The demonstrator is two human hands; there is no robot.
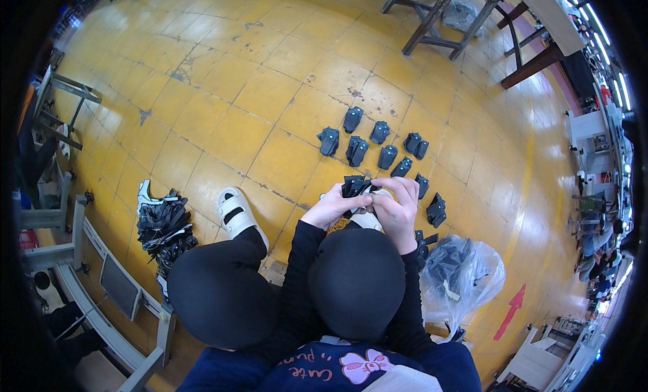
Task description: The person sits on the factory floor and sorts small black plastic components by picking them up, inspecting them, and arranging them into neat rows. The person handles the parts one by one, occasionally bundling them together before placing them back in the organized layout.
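Note:
Just past my knees, my left hand (333, 206) is closed round a small bundle of black fabric-like pieces (354, 185), thumb across its near side. My right hand (398, 208) meets it from the right, fingers bent and pinched at the bundle's edge. What exactly the right fingertips hold is too small to tell. On the floor beyond my hands lie several similar dark bundles, among them a bundle (328, 142) at the left and another bundle (436, 210) at the right. Some bear a small light mark.
A heap of loose black pieces (162, 223) lies to the left, past my sandal (236, 211). By my right forearm sits a clear plastic bag (472, 267) with dark pieces inside. Grey metal frames (101, 318) line the left side; wooden table legs (439, 24) stand far right.

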